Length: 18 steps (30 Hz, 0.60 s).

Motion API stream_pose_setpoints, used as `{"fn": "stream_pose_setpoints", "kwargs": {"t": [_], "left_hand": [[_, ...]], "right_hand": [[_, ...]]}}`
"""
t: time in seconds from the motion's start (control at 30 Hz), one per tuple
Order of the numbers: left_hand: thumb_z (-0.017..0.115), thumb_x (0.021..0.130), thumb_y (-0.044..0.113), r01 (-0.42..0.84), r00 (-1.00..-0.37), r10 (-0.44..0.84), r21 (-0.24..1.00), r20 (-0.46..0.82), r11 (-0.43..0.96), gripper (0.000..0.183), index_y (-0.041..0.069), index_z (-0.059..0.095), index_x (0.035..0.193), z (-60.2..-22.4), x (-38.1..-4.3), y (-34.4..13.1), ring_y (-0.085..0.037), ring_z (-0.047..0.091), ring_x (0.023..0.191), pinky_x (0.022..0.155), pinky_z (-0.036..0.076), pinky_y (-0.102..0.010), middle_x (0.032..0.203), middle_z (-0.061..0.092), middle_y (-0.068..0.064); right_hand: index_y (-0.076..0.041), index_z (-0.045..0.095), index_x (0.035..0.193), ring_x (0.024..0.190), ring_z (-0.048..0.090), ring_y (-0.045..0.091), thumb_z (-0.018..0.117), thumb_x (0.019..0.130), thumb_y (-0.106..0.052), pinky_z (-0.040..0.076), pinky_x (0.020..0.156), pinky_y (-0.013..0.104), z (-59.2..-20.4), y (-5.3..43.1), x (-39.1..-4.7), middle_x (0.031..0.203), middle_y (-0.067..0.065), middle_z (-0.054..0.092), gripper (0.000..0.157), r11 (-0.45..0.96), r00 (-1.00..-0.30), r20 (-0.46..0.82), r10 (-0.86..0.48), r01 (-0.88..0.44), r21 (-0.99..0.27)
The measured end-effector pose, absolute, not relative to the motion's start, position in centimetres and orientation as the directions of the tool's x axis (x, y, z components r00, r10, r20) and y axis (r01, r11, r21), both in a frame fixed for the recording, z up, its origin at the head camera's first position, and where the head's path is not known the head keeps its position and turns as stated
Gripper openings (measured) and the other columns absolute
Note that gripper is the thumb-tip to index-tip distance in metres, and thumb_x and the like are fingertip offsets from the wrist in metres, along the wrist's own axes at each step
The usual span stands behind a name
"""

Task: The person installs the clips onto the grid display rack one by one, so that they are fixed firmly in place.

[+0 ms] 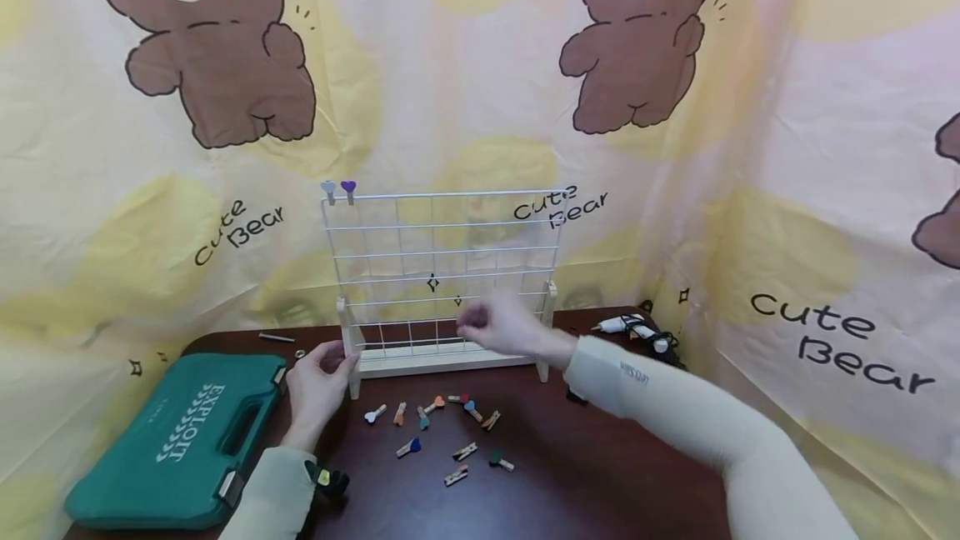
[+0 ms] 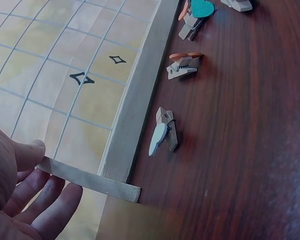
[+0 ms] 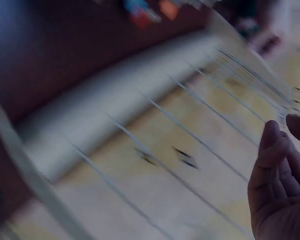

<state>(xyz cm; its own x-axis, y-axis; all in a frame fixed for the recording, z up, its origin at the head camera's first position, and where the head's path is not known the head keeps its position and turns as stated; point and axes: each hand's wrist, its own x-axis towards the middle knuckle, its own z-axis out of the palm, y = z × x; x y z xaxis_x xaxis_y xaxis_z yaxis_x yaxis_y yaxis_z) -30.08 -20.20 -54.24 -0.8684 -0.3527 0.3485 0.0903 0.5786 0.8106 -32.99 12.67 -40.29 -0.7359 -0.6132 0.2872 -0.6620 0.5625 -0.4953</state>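
A white wire grid (image 1: 450, 252) stands upright in a pale wooden stand (image 1: 442, 363). My left hand (image 1: 315, 386) pinches the stand's left end piece (image 2: 95, 182) between thumb and fingers. A purple heart clothespin (image 1: 348, 190) and a pale blue one (image 1: 328, 190) are clipped to the grid's top left. Before the grid's lower middle hovers my right hand (image 1: 506, 323), blurred, its fingers loosely curled; nothing shows between thumb and fingers in the right wrist view. Several small wooden clothespins lie on the table, among them a white heart one (image 2: 158, 138) and a dark blue one (image 1: 409, 447).
On the left lies a green tool case (image 1: 172, 440), close to my left forearm. Behind the stand's right side is a white glue gun (image 1: 622, 323) with a black cord. A metal rod (image 1: 276, 338) lies at the back left. A bear-print cloth hangs behind.
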Motion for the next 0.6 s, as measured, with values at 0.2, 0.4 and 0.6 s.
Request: {"fn": "stream_pose_setpoints", "kwargs": {"t": [0.2,0.4,0.6], "left_hand": [[0.083,0.094,0.02,0.101,-0.87,-0.337,0.8,0.359,0.591,0.031,0.006,0.077,0.121,-54.3,-29.9,-20.3,-0.032,0.077,0.095,0.08,0.059,-0.051,0.109,0.079,-0.016],[0.084,0.094,0.02,0.087,-0.868,-0.355,0.811,0.347,0.578,0.03,0.007,0.077,0.12,-54.2,-30.0,-20.4,-0.03,0.076,0.094,0.08,0.059,-0.05,0.109,0.08,-0.014],[0.083,0.094,0.021,0.098,-0.869,-0.349,0.813,0.352,0.575,0.031,0.007,0.077,0.121,-54.3,-30.2,-20.4,-0.031,0.076,0.095,0.08,0.059,-0.052,0.11,0.079,-0.015]], "right_hand": [[-0.011,0.08,0.102,0.072,0.069,0.005,0.085,0.088,-0.017,0.056,0.07,0.028,-48.2,14.1,-32.6,0.08,-0.009,0.076,0.016,0.636,-0.809,0.151,-0.568,-0.548,-0.543],[-0.006,0.077,0.112,0.071,0.064,0.001,0.091,0.082,-0.022,0.055,0.072,0.028,-52.6,13.5,-32.2,0.077,-0.011,0.071,0.037,0.703,-0.842,0.018,-0.539,-0.462,-0.541],[-0.008,0.078,0.11,0.068,0.063,0.002,0.092,0.08,-0.015,0.054,0.065,0.026,-53.9,13.0,-32.0,0.075,-0.012,0.069,0.034,0.745,-0.869,-0.025,-0.494,-0.409,-0.528]]}}
